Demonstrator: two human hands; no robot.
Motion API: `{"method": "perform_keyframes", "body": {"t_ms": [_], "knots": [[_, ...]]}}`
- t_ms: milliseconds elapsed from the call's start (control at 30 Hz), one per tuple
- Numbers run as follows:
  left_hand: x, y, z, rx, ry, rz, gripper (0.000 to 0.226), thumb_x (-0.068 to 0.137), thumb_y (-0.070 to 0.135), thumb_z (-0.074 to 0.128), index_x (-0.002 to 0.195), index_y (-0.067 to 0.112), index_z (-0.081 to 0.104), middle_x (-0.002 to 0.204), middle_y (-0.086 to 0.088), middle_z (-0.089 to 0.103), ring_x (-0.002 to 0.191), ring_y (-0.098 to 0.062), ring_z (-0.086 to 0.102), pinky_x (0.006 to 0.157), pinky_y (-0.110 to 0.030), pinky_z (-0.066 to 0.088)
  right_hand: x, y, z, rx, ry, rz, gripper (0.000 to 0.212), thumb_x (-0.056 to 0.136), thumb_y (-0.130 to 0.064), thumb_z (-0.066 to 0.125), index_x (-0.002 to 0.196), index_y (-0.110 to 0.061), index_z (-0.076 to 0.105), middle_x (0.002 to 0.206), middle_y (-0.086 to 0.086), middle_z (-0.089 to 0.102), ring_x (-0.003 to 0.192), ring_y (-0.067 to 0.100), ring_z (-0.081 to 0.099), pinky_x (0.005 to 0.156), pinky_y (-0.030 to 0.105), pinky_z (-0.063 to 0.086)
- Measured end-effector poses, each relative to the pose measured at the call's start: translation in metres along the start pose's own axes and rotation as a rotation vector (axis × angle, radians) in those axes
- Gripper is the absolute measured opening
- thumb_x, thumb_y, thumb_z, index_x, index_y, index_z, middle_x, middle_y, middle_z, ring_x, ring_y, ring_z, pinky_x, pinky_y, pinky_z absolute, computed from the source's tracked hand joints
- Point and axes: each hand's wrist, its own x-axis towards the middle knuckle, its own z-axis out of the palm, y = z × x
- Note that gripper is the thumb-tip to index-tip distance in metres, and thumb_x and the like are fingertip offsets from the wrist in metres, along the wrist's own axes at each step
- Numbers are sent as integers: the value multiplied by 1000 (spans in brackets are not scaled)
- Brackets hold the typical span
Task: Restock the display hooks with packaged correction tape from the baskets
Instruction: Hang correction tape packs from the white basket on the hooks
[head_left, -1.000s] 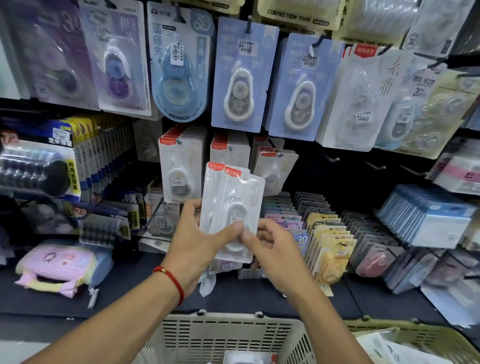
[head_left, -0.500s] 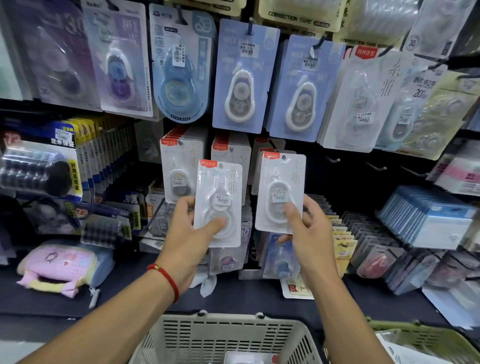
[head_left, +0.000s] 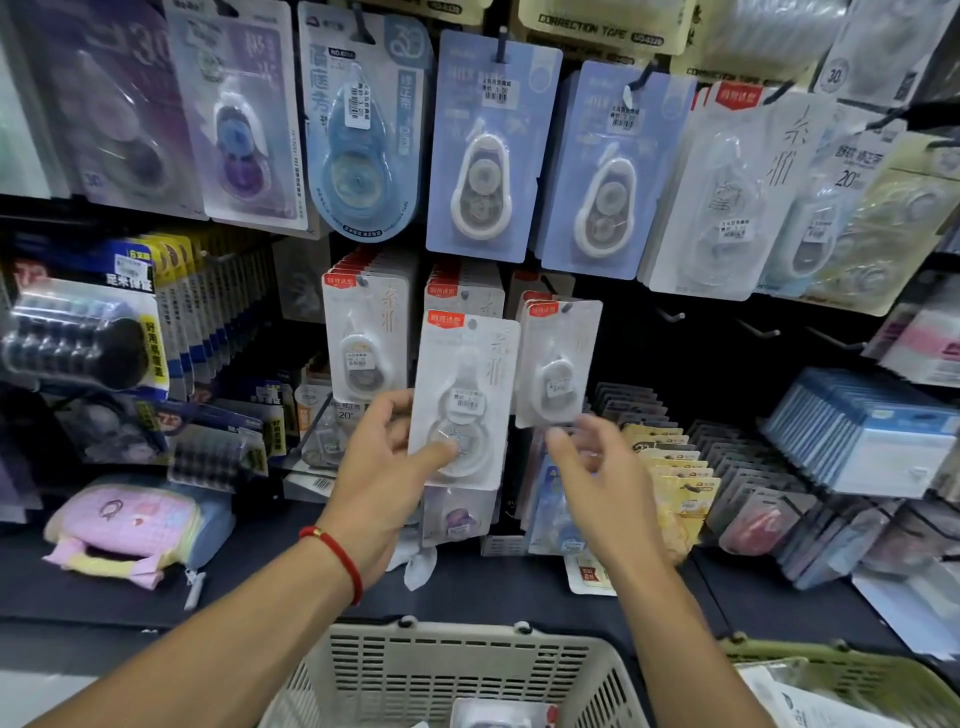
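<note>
My left hand holds a white correction tape pack with a red label by its lower edge, thumb on the front, in front of the middle hook row. A second white correction tape pack hangs on the hook to its right. Just below that hung pack is my right hand, fingers loosely spread and blurred, holding nothing. More of the same packs hang on the left hook. The beige basket sits below my arms with a pack inside at its bottom.
Larger blue correction tape packs hang on the upper row. Bare hooks stick out to the right of the hung pack. A green basket sits at the lower right. A pink pouch lies on the dark shelf at the left.
My right hand put its pack on the hook at the right and let go, then dropped slightly below it. My left hand raised its pack a little.
</note>
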Motion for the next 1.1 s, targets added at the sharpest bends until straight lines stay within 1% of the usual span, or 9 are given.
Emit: {"method": "perform_keyframes", "body": {"t_ms": [133,233,367,467,600,700,833,1000,1100], "knots": [[-4,-4,7,-11,-111,-11,48,85,-4,79,125,14,59,111,-4,80,104,-22,78,79,-25,62,-12,-5,13,296,-304,-61,16,99,-35,72,115,-32,69,107,-15,78,100,3,73,88,25,60],[-7,-5,9,44,-152,10,46,89,-1,78,127,19,62,110,-4,80,104,-27,77,80,-29,63,-11,-7,17,438,-191,-29,16,101,-21,71,116,-19,67,104,-4,80,94,14,77,75,28,62],[-10,-2,10,83,-186,-1,49,91,1,78,131,26,65,120,-2,76,109,-31,75,95,-61,59,-2,-10,11,485,2,27,17,105,-20,63,122,-19,64,105,-7,78,94,10,76,64,35,64],[-11,-1,12,112,-180,2,52,80,7,79,125,31,68,120,2,76,110,-24,75,95,-69,55,7,-12,3,472,63,44,22,106,-22,61,127,-17,63,110,-3,77,94,15,76,64,40,64],[-9,-3,11,159,-175,21,53,89,-15,69,124,25,67,118,-1,77,106,-22,75,97,-55,60,14,-13,-5,464,64,26,21,106,-25,63,125,-20,68,104,-5,80,77,13,75,60,39,62],[-7,-5,10,187,-150,40,52,89,-17,66,121,23,69,116,-1,77,105,-25,75,91,-45,63,14,-13,-7,483,75,-26,22,104,-27,65,124,-21,71,103,-5,81,68,14,72,55,36,59],[-3,-6,6,291,-113,129,48,88,-15,66,117,24,69,114,-1,75,100,-20,74,94,-33,61,13,-10,-6,446,83,-57,23,104,-31,65,125,-23,72,104,-6,81,61,17,71,63,47,62],[4,-1,4,581,-84,306,54,88,-7,64,122,34,68,121,21,68,114,4,62,101,-23,52,21,-1,-7,56,4,6,39,104,-54,56,120,-21,69,99,-4,76,86,16,77,80,46,58],[20,5,8,760,-46,427,56,88,-2,64,136,27,63,136,15,59,130,-1,50,115,-26,39,21,11,-4,-374,-7,-1,57,107,-50,50,151,-14,48,146,9,56,135,28,53,107,42,44]]}}
